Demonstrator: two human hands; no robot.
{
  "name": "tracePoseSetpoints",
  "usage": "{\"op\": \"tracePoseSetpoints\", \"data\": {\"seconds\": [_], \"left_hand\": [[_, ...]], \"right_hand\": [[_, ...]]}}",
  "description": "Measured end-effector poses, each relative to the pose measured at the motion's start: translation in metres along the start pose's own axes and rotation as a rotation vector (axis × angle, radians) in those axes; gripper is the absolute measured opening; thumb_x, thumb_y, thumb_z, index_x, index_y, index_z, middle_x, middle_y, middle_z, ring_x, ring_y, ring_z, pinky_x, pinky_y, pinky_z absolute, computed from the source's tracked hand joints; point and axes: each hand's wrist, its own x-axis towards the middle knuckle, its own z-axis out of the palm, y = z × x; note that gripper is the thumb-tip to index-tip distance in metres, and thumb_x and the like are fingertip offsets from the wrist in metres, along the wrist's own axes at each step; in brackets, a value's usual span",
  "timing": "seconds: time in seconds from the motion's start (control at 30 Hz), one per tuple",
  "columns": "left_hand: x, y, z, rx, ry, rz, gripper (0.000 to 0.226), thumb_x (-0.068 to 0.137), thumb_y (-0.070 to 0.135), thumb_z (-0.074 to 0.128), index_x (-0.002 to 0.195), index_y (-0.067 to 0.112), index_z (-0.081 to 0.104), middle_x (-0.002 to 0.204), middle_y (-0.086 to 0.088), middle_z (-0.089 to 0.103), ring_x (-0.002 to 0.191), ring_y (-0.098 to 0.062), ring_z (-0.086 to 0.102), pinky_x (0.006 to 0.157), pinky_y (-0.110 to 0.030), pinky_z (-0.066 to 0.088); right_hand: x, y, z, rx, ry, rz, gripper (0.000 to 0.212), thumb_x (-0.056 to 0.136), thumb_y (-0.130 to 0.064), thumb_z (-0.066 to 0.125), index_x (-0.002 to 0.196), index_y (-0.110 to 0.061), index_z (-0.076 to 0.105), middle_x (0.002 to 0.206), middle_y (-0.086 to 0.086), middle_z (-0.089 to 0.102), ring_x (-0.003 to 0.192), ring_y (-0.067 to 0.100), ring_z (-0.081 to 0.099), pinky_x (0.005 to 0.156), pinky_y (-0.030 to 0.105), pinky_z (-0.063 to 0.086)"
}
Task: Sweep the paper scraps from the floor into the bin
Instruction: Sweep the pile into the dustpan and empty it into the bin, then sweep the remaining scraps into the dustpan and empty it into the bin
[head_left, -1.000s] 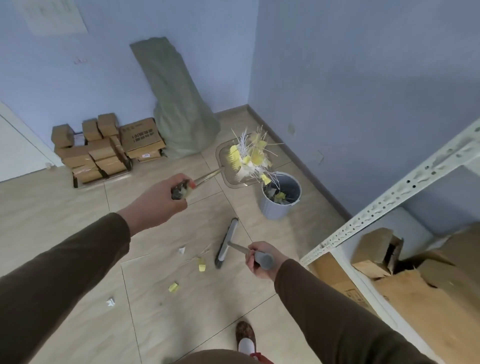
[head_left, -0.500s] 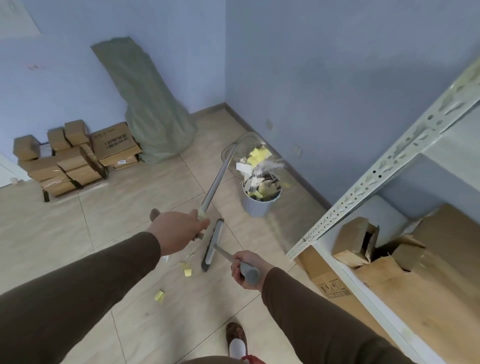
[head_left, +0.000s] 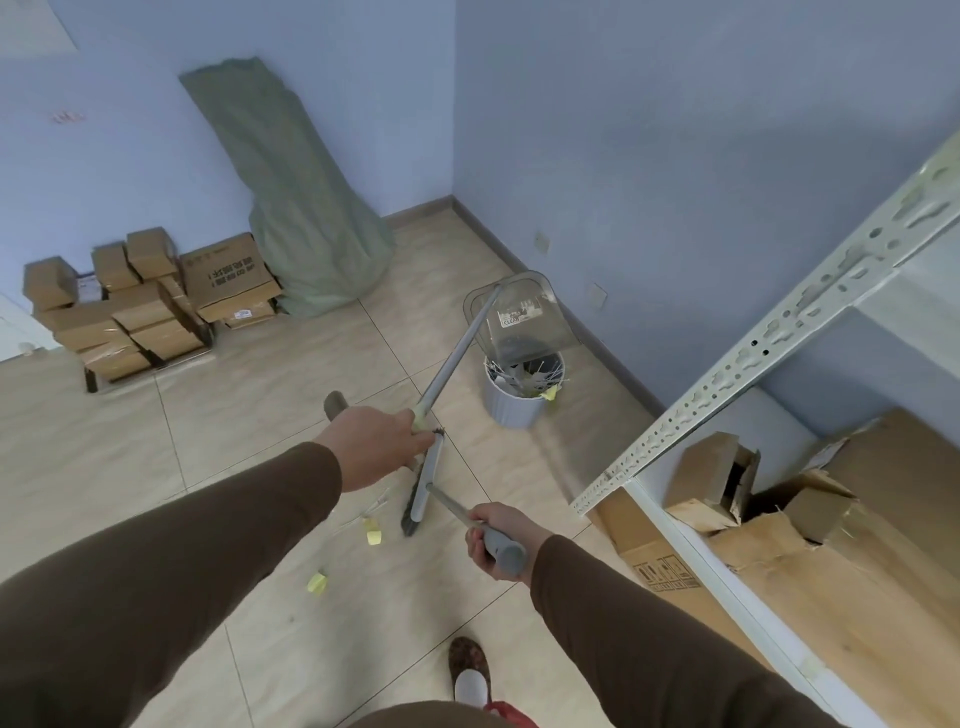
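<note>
Clear plastic dustpan (head_left: 524, 317) tipped over round grey bin (head_left: 511, 400).
Left hand (head_left: 375, 444) fingers curled round dustpan pole, running up-right; right hand (head_left: 500, 538) fingers gripping grey broom (head_left: 422, 486); yellow scraps (head_left: 372, 531) left of them.

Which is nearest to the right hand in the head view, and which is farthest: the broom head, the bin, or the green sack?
From the right hand:
1. Broom head, on the floor just left of it.
2. Bin, farther ahead, by the right wall.
3. Green sack, leaning in the far corner.
</note>
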Motion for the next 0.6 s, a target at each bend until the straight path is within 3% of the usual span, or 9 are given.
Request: {"op": "tracePoseSetpoints", "data": {"seconds": [0.13,0.27,0.47,0.6], "left_hand": [[-0.009,-0.019,0.003,-0.041,0.022,-0.082,0.049,0.091,0.005,0.052,0.132,0.025,0.035,0.107,-0.005,0.05,0.048,-0.016,0.042,0.042,-0.033,0.037],[-0.031,-0.05,0.018,-0.165,0.081,-0.192,0.044,0.092,0.013,0.052,0.129,0.031,0.036,0.102,0.001,0.05,0.055,-0.015,0.053,0.049,-0.034,0.052],[-0.079,-0.127,0.048,-0.343,0.207,-0.368,0.039,0.095,0.024,0.05,0.13,0.038,0.04,0.095,0.007,0.057,0.065,-0.016,0.058,0.048,-0.028,0.043],[-0.097,-0.177,0.07,-0.55,0.284,-0.471,0.039,0.094,0.018,0.051,0.129,0.034,0.051,0.097,0.005,0.066,0.075,-0.017,0.06,0.066,-0.032,0.052]], "right_hand": [[-0.004,-0.001,0.006,-0.029,0.005,0.001,0.013,0.092,-0.016,0.056,0.093,-0.009,0.045,0.059,0.001,0.048,0.04,0.008,0.049,0.034,0.02,0.046],[-0.005,-0.008,0.025,-0.079,0.038,-0.011,0.016,0.091,-0.017,0.058,0.097,-0.009,0.045,0.06,0.002,0.049,0.04,0.008,0.049,0.035,0.02,0.048],[-0.026,-0.03,0.099,0.01,0.006,-0.051,0.013,0.091,-0.013,0.058,0.091,-0.008,0.047,0.059,0.003,0.046,0.037,0.01,0.051,0.033,0.019,0.046],[-0.039,-0.044,0.133,0.117,-0.025,-0.059,0.013,0.093,-0.013,0.056,0.088,-0.004,0.048,0.065,0.002,0.043,0.034,0.012,0.05,0.03,0.019,0.044]]}}
